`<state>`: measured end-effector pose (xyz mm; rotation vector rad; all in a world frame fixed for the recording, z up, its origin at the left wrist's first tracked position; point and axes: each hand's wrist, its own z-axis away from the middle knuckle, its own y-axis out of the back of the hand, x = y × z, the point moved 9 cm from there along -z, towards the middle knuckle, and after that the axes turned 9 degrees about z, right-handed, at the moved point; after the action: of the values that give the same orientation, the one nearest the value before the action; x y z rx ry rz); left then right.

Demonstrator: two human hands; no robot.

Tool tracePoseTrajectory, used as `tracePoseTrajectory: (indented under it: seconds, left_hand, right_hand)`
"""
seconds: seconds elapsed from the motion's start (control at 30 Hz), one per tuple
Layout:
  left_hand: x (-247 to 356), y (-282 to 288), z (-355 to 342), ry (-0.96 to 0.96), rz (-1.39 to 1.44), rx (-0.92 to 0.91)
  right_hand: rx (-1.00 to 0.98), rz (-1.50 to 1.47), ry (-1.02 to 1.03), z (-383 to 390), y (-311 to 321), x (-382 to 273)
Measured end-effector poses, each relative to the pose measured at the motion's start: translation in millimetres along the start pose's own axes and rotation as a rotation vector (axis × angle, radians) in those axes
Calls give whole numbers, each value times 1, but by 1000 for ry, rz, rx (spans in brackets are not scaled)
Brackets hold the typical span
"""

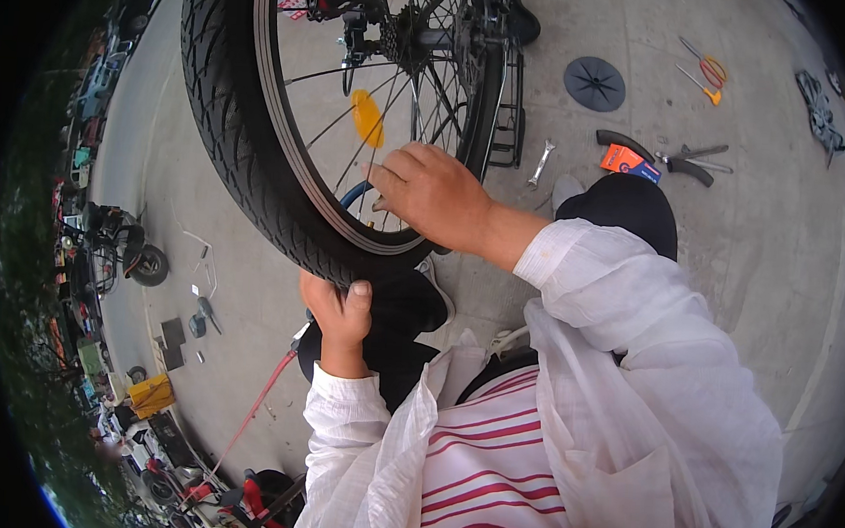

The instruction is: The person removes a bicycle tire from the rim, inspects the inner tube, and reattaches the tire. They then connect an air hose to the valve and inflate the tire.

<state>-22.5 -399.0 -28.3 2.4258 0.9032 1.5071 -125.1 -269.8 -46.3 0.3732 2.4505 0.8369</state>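
Black treaded rubber bicycle tyre (220,126) sits in from left edge of grey concrete pavement (749,303). Left hand (337,309) clamps tyre's bottom, likely steadying it. Right hand (435,193) curls by thin metal spokes (339,73); cannot tell if it grips. Silver steel spanner (542,164) lies rightward, probably for reach.

the spokes (326,133) split the wheel's (271,85) inside into wedges, roomiest beside the rim, where fingers could slip between them; the right hand (436,199) covers the lower ones. sprockets (389,44) crowd the centre. the tyre (212,96) walls off the left, with open pavement (165,195) beyond. rightward, a black rack (517,125) bars the way; past it, a lane runs between the dark disc (594,84) and the wrench (542,164). a dark-clad knee (629,207) blocks the near side.
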Motion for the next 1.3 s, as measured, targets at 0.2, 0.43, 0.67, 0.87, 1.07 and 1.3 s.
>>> tracePoseTrajectory:
  seconds: [0.2, 0.43, 0.67, 0.87, 1.07, 1.3]
  left_hand:
    - [-51, 41, -7, 258, 329, 151]
    - [-41, 34, -42, 253, -124, -29]
    - [-62, 50, 24, 610, -320, 43]
    - [-123, 38, 53, 892, 1215, 541]
    - [-126, 65, -9, 571, 1299, 488]
    - [-121, 55, -79, 480, 1290, 443]
  right_hand:
    - [-171, -269, -117, -25, -28, -6]
    - [-155, -426, -208, -24, -39, 5]
    - [-94, -419, -284, -28, -40, 7]
    - [-91, -520, -363, -27, -40, 6]
    - [-43, -52, -67, -39, -12, -19]
    - [-789, -917, -833, -19, -53, 18]
